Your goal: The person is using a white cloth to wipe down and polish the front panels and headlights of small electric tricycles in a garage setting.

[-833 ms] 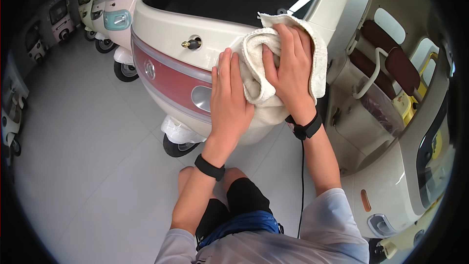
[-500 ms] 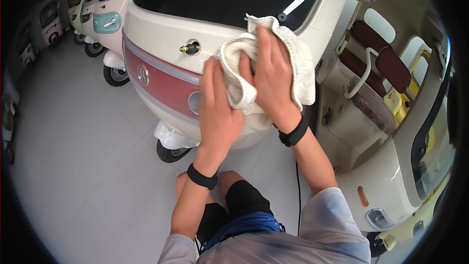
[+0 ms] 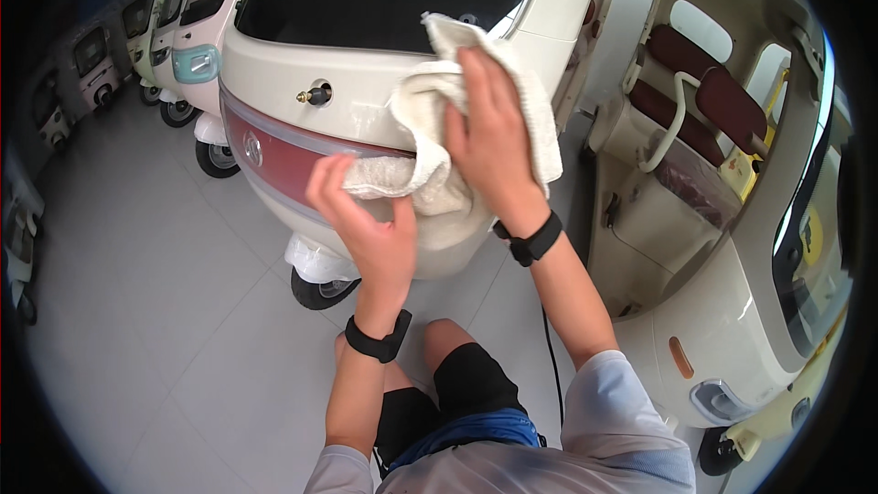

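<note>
A cream towel (image 3: pixel 425 96) lies bunched against the front right corner of a small cream vehicle (image 3: pixel 366 82) with a red band (image 3: pixel 297 162). My right hand (image 3: pixel 498 142) holds the towel against the body, fingers extended over it and thumb along a fold. Lower down and to the left, my left hand (image 3: pixel 366 233) grips a hanging edge of the towel between fingers and thumb, beside the red band. The towel hides the panel behind it. To its left, a brass-tipped black fitting (image 3: pixel 315 95) sticks out of a round hole.
At right stands another cream vehicle (image 3: pixel 704 329), its side open onto dark red seats (image 3: pixel 722 105). Several pastel vehicles line up at far left, including a pink one (image 3: pixel 206 37). A black cable (image 3: pixel 551 357) runs along the grey tiled floor (image 3: pixel 183 311).
My left hand has come down and left, from lying beside the towel to gripping its edge and pulling it outward. My right hand and the towel have shifted slightly left in the picture.
</note>
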{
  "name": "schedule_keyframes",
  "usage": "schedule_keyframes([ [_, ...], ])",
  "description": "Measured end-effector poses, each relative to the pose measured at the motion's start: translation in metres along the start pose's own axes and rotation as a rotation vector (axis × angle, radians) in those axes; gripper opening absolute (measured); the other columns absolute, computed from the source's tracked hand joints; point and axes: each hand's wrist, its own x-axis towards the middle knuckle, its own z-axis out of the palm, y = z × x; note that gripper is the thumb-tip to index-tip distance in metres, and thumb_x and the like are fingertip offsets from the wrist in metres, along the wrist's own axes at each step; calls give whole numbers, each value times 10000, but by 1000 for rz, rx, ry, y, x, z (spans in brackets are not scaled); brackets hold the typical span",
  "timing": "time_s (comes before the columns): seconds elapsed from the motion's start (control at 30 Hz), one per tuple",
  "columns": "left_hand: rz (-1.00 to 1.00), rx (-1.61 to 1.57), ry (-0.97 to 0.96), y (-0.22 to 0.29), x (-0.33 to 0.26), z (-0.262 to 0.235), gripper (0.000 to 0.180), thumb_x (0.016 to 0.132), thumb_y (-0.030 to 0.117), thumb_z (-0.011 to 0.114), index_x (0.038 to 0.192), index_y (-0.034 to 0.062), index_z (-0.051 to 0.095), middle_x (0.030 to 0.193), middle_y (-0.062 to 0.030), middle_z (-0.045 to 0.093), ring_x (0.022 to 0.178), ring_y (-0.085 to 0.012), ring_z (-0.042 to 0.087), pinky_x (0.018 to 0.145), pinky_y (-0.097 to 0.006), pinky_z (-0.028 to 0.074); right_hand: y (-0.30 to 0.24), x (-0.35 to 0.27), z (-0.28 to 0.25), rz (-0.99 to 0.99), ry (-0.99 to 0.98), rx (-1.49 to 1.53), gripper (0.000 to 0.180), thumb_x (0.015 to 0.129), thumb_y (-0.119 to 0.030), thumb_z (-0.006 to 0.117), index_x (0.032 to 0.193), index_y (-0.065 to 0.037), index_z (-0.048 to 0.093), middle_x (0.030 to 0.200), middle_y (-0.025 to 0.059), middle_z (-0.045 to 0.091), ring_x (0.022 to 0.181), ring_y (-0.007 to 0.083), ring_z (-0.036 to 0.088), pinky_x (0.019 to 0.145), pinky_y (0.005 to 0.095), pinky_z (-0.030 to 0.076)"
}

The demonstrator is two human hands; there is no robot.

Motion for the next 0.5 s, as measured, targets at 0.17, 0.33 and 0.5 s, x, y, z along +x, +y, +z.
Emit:
schedule_keyframes([
  [0.17, 52, 66, -175, 2, -16, -1, 400, 793, -106, 677, 1154, 7, 547, 1155, -111, 515, 992, -255, 565, 889, -363, 477, 23, -9, -25, 5, 150, -204, 562, 829, 11, 648, 1382, -1, 551, 1483, 194, 516, 1375, 406, 471, 1146, 487, 367],
  [0.33, -59, -50, 40, 15, -17, 2, 276, 827, -99, 678, 1011, 24, 512, 1059, -71, 486, 863, -173, 475, 788, -297, 447, 35, -9, -27, 29, 177, -140, 541, 835, 32, 633, 1370, 2, 556, 1483, 197, 517, 1370, 409, 473, 1152, 483, 355],
  [0.5, -136, -323, 164, -10, -4, -10, 230, 965, -81, 589, 879, 43, 416, 881, 5, 448, 800, -81, 387, 705, -217, 372, 28, 4, -30, -65, 132, -99, 485, 829, -60, 703, 1299, -3, 595, 1416, 167, 569, 1338, 394, 499, 1125, 490, 370],
])
